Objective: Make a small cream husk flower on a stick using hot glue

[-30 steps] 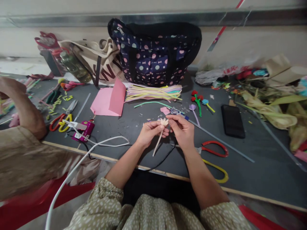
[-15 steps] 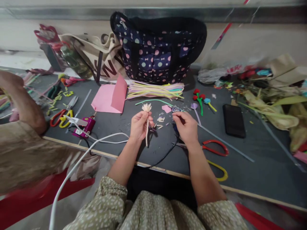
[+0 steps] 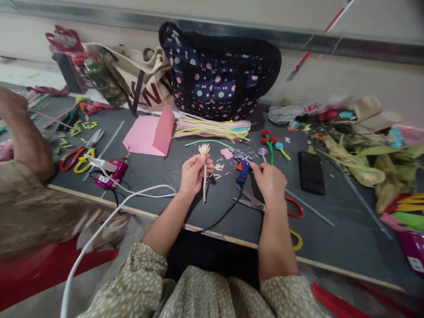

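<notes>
My left hand (image 3: 194, 173) grips the stem of a small cream paper flower (image 3: 204, 149) and holds it upright above the dark table (image 3: 331, 238). My right hand (image 3: 270, 181) rests on the table with its fingertips at a blue glue gun (image 3: 242, 170), whose black cord trails toward me. Red-and-yellow scissors (image 3: 291, 211) lie partly under my right wrist. Small cream paper scraps (image 3: 217, 168) sit between my hands.
A polka-dot bag (image 3: 215, 75) and a canvas tote (image 3: 139, 81) stand at the back. Pink paper (image 3: 149, 132), a bundle of pastel strips (image 3: 212, 127), finished flowers (image 3: 270, 141), a black phone (image 3: 310, 172), a magenta glue gun (image 3: 112, 173) lie around. Another person's arm (image 3: 23, 132) is at left.
My hands have parted: the left lifted the flower away to the left, and the right let go of it and moved right to the blue glue gun.
</notes>
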Motion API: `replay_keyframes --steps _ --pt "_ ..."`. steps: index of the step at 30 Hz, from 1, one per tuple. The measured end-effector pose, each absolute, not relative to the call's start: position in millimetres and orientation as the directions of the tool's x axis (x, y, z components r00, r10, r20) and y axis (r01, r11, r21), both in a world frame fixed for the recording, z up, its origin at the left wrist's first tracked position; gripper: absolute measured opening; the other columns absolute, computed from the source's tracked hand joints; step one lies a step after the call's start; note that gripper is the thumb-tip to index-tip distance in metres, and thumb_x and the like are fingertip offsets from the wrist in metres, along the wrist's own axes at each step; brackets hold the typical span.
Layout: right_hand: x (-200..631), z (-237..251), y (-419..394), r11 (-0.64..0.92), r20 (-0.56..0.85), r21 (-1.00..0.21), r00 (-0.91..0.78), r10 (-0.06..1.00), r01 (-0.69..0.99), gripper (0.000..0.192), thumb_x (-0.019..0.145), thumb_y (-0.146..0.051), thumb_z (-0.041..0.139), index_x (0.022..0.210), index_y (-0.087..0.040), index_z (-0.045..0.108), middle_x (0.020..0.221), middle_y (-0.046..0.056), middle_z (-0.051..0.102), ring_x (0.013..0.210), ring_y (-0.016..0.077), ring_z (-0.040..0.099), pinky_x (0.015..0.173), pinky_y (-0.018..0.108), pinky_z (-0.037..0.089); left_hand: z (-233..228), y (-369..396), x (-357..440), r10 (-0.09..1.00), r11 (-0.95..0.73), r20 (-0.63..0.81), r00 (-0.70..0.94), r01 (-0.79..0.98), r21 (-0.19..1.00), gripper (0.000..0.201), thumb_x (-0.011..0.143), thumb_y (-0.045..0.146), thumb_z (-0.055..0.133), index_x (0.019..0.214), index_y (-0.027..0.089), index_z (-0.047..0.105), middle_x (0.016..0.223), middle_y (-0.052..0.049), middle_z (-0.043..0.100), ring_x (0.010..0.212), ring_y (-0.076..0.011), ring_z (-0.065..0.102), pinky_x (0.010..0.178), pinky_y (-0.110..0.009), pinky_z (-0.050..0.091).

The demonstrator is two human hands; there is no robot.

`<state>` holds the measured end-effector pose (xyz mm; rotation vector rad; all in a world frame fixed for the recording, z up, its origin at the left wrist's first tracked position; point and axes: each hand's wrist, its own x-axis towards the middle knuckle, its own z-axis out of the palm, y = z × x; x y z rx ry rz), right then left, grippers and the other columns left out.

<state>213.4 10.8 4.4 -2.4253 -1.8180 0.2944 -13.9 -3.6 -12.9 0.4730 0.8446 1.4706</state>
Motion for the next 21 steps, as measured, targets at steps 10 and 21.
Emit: replay_keyframes --steps 10,21 --pt "184 -5 11 -0.272 -0.251 -0.229 0.213 0.944 0.935 0.059 0.09 -0.064 0.042 0.097 -0.012 0.071 0.082 0.018 0.073 0.085 0.0301 0.071 0.07 0.034 0.047 -17 -3 -11 0.971 0.063 -0.19 -0.144 -0.616 0.785 0.034 0.065 0.038 0.085 0.084 0.013 0.073 0.07 -0.003 0.073 0.057 -0.0109 0.067 0.057 -0.021 0.056" --pt "202 -16 18 -0.354 -0.195 -0.642 0.301 0.933 0.68 0.025 0.078 -0.045 0.06 0.073 -0.02 0.061 0.056 0.005 0.065 0.057 0.022 0.067 0.051 0.028 0.047 -16 -1 -10 0.97 0.071 -0.194 -0.144 -0.598 0.799 0.036 0.062 0.039 0.087 0.082 0.013 0.073 0.069 -0.004 0.073 0.056 -0.0105 0.067 0.056 -0.02 0.056"
